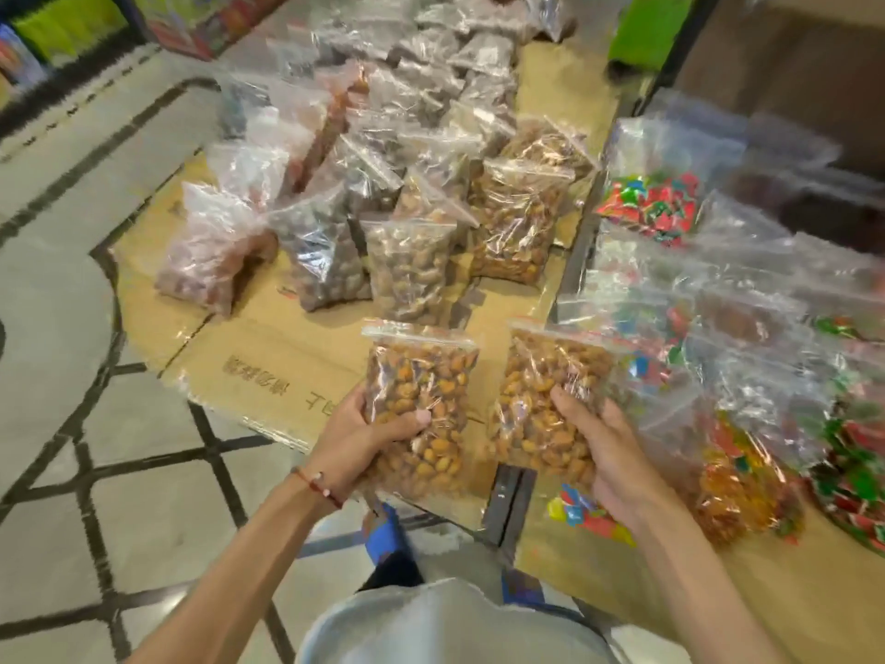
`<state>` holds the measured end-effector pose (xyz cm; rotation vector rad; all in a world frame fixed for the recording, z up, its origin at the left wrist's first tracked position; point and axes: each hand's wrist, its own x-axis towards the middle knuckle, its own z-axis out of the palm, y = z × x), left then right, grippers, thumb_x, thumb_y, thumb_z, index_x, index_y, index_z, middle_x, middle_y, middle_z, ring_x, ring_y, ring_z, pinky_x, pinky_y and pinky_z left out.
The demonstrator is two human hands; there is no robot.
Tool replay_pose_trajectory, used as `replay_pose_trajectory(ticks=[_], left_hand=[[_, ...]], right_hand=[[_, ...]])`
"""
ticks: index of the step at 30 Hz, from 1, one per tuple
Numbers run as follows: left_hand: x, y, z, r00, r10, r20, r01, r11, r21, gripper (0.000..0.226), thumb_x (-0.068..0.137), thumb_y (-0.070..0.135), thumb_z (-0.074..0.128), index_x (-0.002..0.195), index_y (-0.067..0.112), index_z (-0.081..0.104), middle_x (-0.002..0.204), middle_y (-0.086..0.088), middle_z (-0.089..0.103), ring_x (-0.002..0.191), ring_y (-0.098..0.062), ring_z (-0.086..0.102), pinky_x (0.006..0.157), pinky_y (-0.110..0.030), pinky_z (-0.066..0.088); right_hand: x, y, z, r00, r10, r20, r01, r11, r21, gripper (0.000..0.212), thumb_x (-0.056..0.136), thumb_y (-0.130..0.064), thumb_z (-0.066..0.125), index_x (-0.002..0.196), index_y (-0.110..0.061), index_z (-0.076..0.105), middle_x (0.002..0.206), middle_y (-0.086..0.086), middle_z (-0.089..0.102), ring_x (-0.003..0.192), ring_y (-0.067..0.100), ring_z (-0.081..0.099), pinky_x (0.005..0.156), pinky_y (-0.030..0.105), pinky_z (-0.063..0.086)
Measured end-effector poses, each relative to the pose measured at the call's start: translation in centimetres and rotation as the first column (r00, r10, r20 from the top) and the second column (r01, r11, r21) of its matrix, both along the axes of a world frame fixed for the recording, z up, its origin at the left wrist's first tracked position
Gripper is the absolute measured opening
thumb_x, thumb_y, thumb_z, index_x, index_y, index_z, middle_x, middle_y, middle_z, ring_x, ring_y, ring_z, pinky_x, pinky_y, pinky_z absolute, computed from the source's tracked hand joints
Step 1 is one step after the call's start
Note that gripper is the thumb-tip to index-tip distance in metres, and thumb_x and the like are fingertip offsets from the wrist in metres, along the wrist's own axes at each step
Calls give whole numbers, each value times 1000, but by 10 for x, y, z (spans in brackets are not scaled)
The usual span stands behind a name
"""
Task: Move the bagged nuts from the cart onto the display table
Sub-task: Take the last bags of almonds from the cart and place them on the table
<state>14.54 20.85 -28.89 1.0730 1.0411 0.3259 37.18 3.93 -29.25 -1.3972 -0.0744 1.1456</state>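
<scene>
My left hand [357, 440] grips a clear zip bag of orange-brown nuts [421, 376] by its lower half, held upright. Beside it my right hand [608, 452] grips a second, similar bag of nuts [541, 376]. Both bags hang above the near end of the cardboard-covered surface [268, 371]. Farther along that cardboard lie several more bags of nuts [412, 270], in rows running away from me, dark ones in the middle and pale ones at the left.
To the right, another surface [541, 558] holds several clear bags of bright wrapped sweets [651, 208]. A black metal frame [507, 505] stands between the two surfaces. Tiled floor [96, 328] spreads to the left, with shelves of goods at the far left.
</scene>
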Motion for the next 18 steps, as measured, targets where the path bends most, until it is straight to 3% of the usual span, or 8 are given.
replay_pose_trajectory(ticks=[2,5,9,11,15,18], left_hand=[[2,29,0,999,-48,8,48,999,-24,55,69,5,89,118,10,66,109,-11,78,94,-24,76,87,-42,61],[6,59,3,990,-140,27,141,989,-43,58,64,8,87,118,14,66,108,-9,79,97,-27,76,86,-42,61],[3,82,5,983,-180,26,181,982,-50,61,65,9,88,120,17,64,107,-6,79,98,-26,76,86,-41,61],[1,88,5,983,-185,25,186,981,-58,68,63,10,94,123,16,64,109,-7,79,100,-28,76,89,-44,61],[-4,91,5,990,-140,32,141,989,-43,69,60,11,96,121,17,65,109,-6,79,100,-27,76,87,-42,61],[-10,91,5,994,-103,32,104,994,-35,67,60,12,95,121,17,66,110,-6,79,102,-28,75,88,-42,60]], right_hand=[[-8,19,2,998,-66,16,66,998,-16,55,84,-27,79,135,-13,66,121,11,79,106,26,79,76,37,67],[-15,43,3,990,-135,44,136,991,-17,44,90,-21,77,132,-13,68,121,10,80,108,25,78,76,33,66],[-17,78,2,976,-216,40,217,976,-18,40,92,-22,77,131,-15,68,121,9,80,115,28,76,100,49,59],[-15,95,0,970,-239,45,240,971,-15,40,93,-23,78,131,-14,68,122,8,79,117,27,75,104,52,57],[-2,129,-3,962,-269,35,269,963,5,40,96,-21,77,133,-16,66,122,7,79,116,25,75,99,47,60],[10,153,-3,957,-290,2,290,957,24,29,96,-21,77,123,-21,66,120,7,79,115,27,75,98,49,61]])
